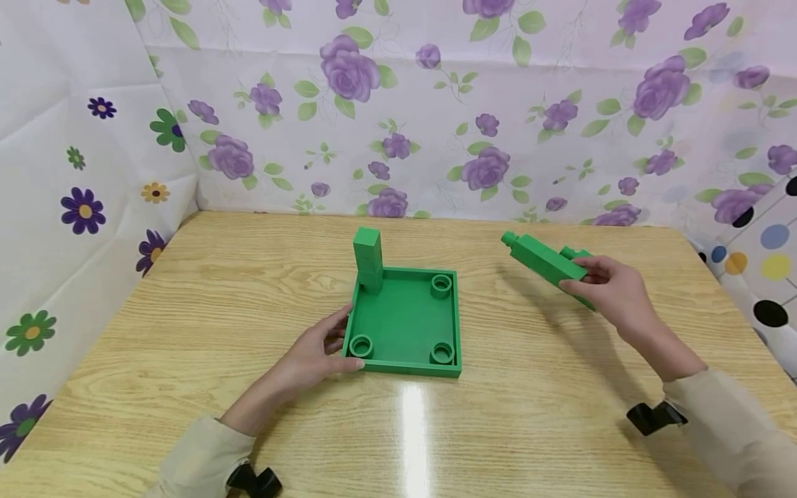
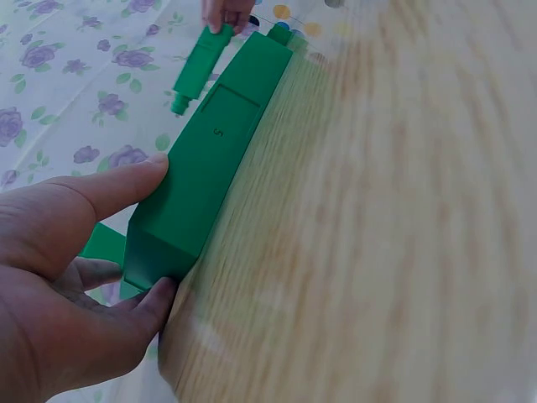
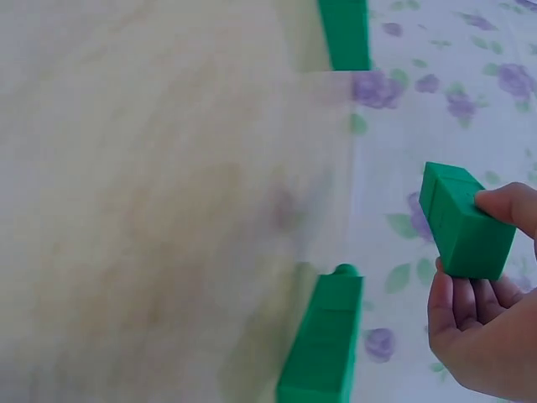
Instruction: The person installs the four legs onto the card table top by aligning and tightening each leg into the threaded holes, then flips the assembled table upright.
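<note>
A shallow green square tray (image 1: 411,369) lies mid-table, its underlying side walls showing close up in the left wrist view. Round sockets (image 1: 441,284) sit in three of its corners. From the far left corner rises a square green post (image 1: 368,252). My left hand (image 1: 314,356) grips the tray's near left corner, thumb on the near side and fingers along the left. Off to the right, my right hand (image 1: 613,290) holds another green post (image 1: 542,259) above the table, its round peg pointing left. A further green post (image 3: 323,344) is partly hidden behind that hand in the head view.
The wooden table (image 1: 261,277) carries these pieces. Behind it hangs a white cloth with purple flowers (image 1: 349,69). Patterned cloths also close the left and right sides. Each wrist wears a black camera mount (image 1: 656,418).
</note>
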Action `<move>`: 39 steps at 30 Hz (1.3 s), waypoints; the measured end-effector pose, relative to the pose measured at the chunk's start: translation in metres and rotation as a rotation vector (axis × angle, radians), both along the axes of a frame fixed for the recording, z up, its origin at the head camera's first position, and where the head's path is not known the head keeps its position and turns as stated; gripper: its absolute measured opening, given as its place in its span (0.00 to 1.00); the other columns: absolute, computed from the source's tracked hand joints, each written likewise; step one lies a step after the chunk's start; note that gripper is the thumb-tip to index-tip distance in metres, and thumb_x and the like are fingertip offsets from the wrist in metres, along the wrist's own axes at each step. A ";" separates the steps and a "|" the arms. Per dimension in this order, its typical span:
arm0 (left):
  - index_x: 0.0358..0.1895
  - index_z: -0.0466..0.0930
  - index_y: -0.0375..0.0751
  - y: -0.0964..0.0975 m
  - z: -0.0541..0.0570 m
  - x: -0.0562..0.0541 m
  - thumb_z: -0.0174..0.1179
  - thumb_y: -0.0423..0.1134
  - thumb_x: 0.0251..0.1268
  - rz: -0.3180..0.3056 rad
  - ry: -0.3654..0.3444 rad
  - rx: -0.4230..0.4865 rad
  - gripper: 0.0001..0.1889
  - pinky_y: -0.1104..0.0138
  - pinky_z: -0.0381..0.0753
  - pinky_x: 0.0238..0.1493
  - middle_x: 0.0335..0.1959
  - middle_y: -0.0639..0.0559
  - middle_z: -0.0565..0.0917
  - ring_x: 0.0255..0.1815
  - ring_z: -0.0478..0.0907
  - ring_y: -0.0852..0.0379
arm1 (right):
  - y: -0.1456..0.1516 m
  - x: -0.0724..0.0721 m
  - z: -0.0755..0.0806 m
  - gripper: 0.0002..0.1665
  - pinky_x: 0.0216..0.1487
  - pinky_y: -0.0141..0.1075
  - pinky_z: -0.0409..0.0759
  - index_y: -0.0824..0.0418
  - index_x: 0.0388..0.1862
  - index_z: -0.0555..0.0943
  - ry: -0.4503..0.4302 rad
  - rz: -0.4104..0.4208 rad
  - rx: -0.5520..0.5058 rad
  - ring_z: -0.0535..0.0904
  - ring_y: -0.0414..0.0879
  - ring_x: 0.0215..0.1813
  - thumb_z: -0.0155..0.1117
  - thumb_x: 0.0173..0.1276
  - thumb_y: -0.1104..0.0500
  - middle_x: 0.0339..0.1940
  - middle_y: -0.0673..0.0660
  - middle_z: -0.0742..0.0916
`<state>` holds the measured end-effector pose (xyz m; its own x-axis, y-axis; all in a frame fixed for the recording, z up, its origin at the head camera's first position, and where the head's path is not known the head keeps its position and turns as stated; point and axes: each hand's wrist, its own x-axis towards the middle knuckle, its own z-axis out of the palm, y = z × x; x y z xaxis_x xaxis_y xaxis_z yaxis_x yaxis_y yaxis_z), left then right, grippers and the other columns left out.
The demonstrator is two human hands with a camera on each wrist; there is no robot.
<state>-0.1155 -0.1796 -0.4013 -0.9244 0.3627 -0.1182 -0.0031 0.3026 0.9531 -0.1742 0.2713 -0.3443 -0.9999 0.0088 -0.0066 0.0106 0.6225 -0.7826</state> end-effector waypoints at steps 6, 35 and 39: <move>0.77 0.49 0.37 0.000 0.000 0.000 0.70 0.33 0.56 0.000 0.005 0.003 0.48 0.55 0.67 0.65 0.62 0.37 0.69 0.60 0.70 0.44 | -0.006 -0.004 0.010 0.31 0.41 0.24 0.78 0.63 0.64 0.72 0.006 -0.037 -0.172 0.72 0.38 0.46 0.67 0.66 0.51 0.47 0.49 0.77; 0.77 0.48 0.38 -0.001 0.000 0.000 0.70 0.34 0.57 0.000 -0.003 -0.008 0.48 0.55 0.67 0.66 0.63 0.38 0.69 0.61 0.69 0.45 | -0.076 -0.029 0.031 0.21 0.50 0.28 0.77 0.62 0.55 0.76 0.126 0.080 -0.848 0.78 0.41 0.46 0.68 0.64 0.64 0.44 0.53 0.81; 0.77 0.48 0.37 0.000 0.000 0.000 0.70 0.33 0.57 0.000 0.004 -0.006 0.48 0.54 0.66 0.66 0.61 0.38 0.70 0.59 0.70 0.45 | -0.090 -0.035 0.033 0.18 0.51 0.29 0.78 0.63 0.52 0.78 0.161 0.102 -0.849 0.79 0.42 0.43 0.68 0.64 0.65 0.40 0.53 0.83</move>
<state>-0.1155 -0.1797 -0.4011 -0.9248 0.3623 -0.1164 0.0009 0.3080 0.9514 -0.2094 0.1813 -0.3117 -0.9849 -0.0243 0.1714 -0.1644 -0.1804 -0.9698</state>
